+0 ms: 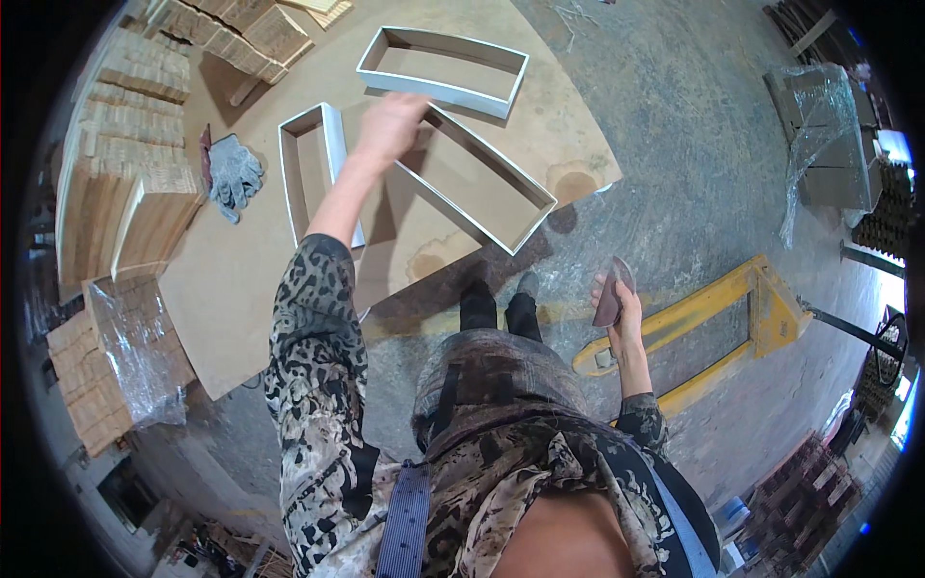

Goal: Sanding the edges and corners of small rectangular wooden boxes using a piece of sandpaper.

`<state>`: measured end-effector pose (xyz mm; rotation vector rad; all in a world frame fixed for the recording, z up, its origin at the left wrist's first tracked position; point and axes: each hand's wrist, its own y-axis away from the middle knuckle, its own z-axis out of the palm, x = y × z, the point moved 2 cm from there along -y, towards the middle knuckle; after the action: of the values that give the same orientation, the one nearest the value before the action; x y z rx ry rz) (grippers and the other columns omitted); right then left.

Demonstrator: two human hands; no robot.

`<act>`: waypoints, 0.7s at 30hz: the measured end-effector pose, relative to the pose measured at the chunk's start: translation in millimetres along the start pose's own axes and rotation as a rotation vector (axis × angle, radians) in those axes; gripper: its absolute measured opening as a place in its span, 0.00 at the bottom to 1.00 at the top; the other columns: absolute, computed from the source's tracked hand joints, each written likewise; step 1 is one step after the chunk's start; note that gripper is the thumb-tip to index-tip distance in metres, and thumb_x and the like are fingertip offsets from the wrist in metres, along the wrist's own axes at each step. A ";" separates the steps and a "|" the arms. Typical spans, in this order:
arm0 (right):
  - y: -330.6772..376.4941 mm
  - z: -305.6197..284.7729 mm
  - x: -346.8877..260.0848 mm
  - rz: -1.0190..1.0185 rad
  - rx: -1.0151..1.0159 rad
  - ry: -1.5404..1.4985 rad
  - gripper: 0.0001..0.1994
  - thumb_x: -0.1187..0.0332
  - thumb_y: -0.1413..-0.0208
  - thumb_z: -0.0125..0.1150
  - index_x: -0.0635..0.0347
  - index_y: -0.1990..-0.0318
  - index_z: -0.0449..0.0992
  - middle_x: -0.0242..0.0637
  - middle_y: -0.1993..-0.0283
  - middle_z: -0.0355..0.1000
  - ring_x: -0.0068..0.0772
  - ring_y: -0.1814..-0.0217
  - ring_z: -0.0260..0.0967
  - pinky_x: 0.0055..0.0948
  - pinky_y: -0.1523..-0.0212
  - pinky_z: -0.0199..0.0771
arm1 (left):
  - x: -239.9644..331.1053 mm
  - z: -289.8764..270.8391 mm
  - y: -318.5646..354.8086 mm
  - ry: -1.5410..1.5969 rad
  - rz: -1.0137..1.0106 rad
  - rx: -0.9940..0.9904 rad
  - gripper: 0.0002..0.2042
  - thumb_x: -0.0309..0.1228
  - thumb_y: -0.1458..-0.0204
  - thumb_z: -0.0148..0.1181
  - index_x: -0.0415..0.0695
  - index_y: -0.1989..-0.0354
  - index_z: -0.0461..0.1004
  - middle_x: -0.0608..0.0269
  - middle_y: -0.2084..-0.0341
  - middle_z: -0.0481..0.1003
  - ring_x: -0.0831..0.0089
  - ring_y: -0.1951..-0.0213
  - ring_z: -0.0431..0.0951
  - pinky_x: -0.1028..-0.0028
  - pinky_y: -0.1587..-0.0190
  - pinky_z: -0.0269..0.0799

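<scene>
Head view: a brown board table is seen from above, with the person's own forearms entering from the lower edge.
Left hand: the left hand is stretched out over the table, fingers curled down onto the near corner of the middle frame; whether the rim is actually gripped cannot be told.
Middle frame: a white rectangular frame is laid flat on the table, running on a slant toward the table's right edge, its far corner under the left hand.
Right hand: the right hand is held off the table, above the concrete floor, and is closed around a folded piece of dark reddish sheet, most likely abrasive paper.
Left frame: a second white frame is laid flat just beside the left forearm, its long sides pointing away from the person.
Far frame: a third white frame is laid beyond the hand, apart from the middle frame.
Gloves: a pair of grey work gloves is laid near the left frame.
Wood stacks: piles of pale wooden pieces are ranged along the table's left side, some wrapped in clear film.
Floor: a yellow pallet truck is parked on the grey concrete to the right of the right hand.
</scene>
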<state>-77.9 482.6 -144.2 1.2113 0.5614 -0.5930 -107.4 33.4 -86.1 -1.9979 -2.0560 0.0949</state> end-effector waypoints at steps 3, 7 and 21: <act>3.8 6.2 3.3 0.014 0.003 -0.008 0.23 0.63 0.43 0.48 0.64 0.42 0.58 0.42 0.53 0.68 0.30 0.63 0.70 0.27 0.61 0.72 | 43.6 37.6 -18.0 -0.027 0.480 -0.122 0.07 0.28 0.59 0.53 0.49 0.69 0.72 0.64 0.68 0.75 0.66 0.62 0.74 0.64 0.61 0.69; 9.2 11.4 0.1 -0.017 -0.012 0.007 0.23 0.62 0.44 0.48 0.65 0.44 0.59 0.43 0.53 0.68 0.33 0.62 0.70 0.29 0.61 0.73 | 67.4 42.5 -25.1 -0.150 0.299 -0.495 0.06 0.29 0.63 0.58 0.47 0.74 0.73 0.58 0.77 0.75 0.59 0.69 0.76 0.62 0.65 0.70; -1.9 30.3 -17.8 -0.097 -0.108 0.180 0.26 0.60 0.43 0.48 0.52 0.38 0.51 0.29 0.63 0.65 0.19 0.65 0.61 0.19 0.68 0.65 | 94.9 -28.1 116.5 0.595 -1.057 -0.069 0.13 0.35 0.55 0.51 0.33 0.75 0.71 0.50 0.86 0.72 0.61 0.79 0.75 0.63 0.72 0.69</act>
<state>-89.6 455.1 -125.6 1.1467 0.7977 -0.5313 11.4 128.6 -72.3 -0.6032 -2.3537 -0.6800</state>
